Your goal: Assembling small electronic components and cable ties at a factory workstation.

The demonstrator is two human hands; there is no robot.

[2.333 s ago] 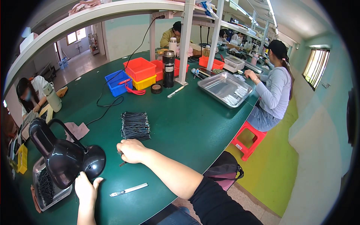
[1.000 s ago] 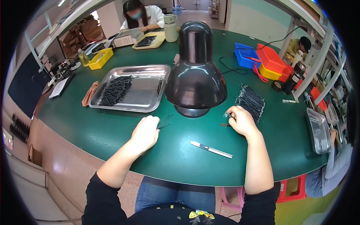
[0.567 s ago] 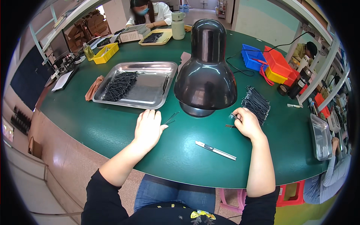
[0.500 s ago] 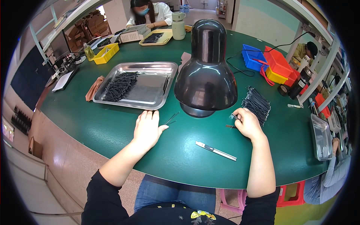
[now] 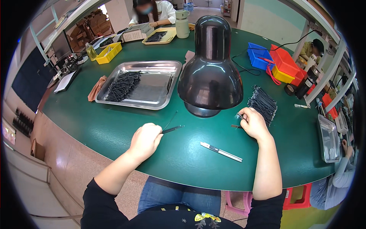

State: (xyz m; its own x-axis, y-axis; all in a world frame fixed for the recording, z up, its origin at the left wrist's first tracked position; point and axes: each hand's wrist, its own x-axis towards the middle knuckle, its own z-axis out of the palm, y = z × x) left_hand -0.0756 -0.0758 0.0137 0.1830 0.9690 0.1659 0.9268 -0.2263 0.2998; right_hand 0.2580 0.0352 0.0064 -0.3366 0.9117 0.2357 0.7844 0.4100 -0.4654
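Observation:
My left hand (image 5: pixel 145 142) is closed above the table in front of the metal tray (image 5: pixel 158 95). Thin black cables (image 5: pixel 173 129) stick out of its fingers toward the right, one of them angled upward. To the right of the lamp, my right hand (image 5: pixel 253 124) is pinched shut around a small shiny piece (image 5: pixel 239 115) too small to name. A short brown and black strip (image 5: pixel 235 126) shows just below those fingers. Beside that hand lies a pile of short black cables (image 5: pixel 263 105). Between my hands, nearer to me, is a utility knife (image 5: pixel 221 152).
A black desk lamp (image 5: pixel 210 80) stands in the middle. Black cables (image 5: pixel 122 86) fill the tray's left part; a brown cloth (image 5: pixel 97 88) lies beside it. Blue (image 5: pixel 259 59), red and yellow bins stand at the right back. Across the table a person (image 5: pixel 154 13) sits behind a yellow tray.
My left hand has drawn back toward me from the tray's edge, its spread fingers now closed on the cables. The right hand has stayed nearly in place.

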